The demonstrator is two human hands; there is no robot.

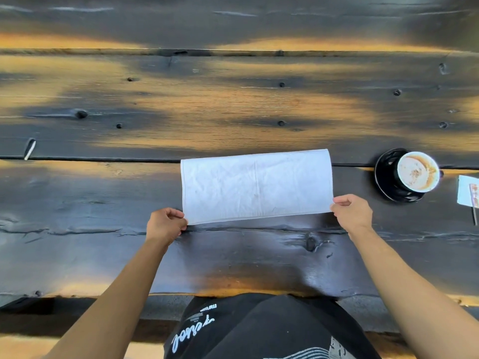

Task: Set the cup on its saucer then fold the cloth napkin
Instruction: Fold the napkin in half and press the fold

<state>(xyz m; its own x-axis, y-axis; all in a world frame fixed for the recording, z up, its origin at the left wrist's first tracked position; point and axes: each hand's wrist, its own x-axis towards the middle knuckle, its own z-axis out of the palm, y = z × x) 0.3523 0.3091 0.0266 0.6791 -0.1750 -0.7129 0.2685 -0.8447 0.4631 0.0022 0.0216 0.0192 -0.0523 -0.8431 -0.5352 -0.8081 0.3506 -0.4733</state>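
White cloth napkin (256,186) lay flat near table centre, pinched at its near corners by left hand (166,224) and right hand (352,212). Judged light, limp, non-slip; corners suit folding. Far right, cup (417,171) sat on saucer (383,177).

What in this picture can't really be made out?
All in the head view:
- Card at right: cut off by the picture's edge, print too small to read.
- Saucer: partly covered by the cup.
- Napkin: whether already folded; its underside is hidden.
- Shirt print: upside down, partly cut off.
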